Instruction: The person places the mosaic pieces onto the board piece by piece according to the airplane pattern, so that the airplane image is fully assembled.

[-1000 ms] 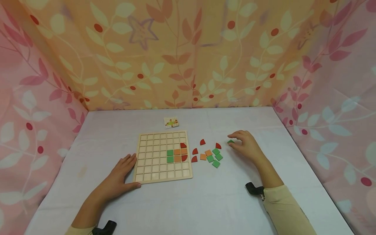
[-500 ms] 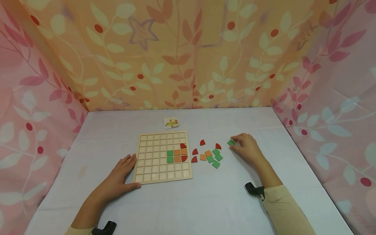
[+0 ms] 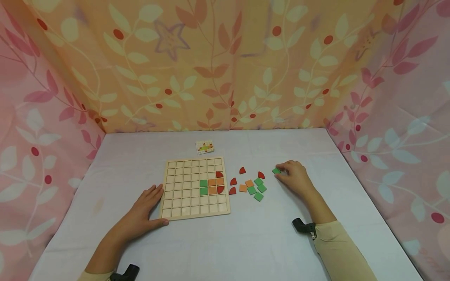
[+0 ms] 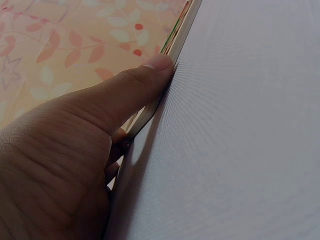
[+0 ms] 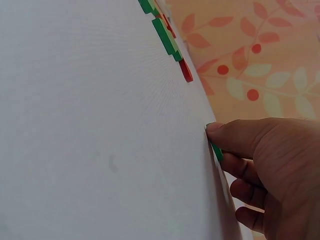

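Green tile [image 3: 276, 171], at 3 o'clock from the board [image 3: 181, 196], points a corner toward 9, long axis unclear; your right hand [image 3: 296, 176] pinches it, your left hand [image 3: 142, 212], spread, touches the board.

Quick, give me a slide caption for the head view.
Left grip at the corner of the grid board, right grip pinching a green tile near scattered pieces.

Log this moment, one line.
left grip: touches grid board | right grip: pinches green square | set pieces: in board | loose pieces: right of board
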A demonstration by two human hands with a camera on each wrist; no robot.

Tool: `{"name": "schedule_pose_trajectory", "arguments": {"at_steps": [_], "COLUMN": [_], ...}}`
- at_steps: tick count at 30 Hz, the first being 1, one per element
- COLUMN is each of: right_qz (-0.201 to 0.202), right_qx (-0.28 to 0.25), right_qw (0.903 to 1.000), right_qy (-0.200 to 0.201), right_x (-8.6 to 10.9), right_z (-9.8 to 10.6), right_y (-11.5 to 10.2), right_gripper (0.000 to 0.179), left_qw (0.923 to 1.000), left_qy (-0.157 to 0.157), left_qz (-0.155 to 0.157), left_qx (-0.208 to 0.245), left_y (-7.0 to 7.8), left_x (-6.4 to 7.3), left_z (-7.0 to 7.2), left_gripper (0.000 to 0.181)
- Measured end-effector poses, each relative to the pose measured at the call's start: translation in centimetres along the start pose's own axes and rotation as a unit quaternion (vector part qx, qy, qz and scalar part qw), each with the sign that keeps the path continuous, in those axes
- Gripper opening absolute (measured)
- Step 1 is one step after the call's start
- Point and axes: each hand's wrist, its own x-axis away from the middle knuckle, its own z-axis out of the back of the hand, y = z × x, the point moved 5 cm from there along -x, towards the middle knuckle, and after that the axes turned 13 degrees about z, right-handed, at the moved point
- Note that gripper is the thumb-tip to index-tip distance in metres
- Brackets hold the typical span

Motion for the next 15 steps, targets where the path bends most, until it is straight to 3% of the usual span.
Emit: {"name": "schedule_pose_trajectory", "arguments": {"at_steps": [15], "right_qz": [-0.006], "right_qx": [-0.002], "right_qw": [0.9999], "right_qy": [-0.009], "right_x": [-0.10], "right_z": [-0.31], "right_y": [0.33], "right_gripper": [0.036], "left_qw": [0.9999], "left_qy": [-0.008], "left_qz": [0.006], "left_qx": [0.004], "left_y": [0.36], "left_x": [0.12], "left_z": [0.20], "left_gripper": [0.114]}}
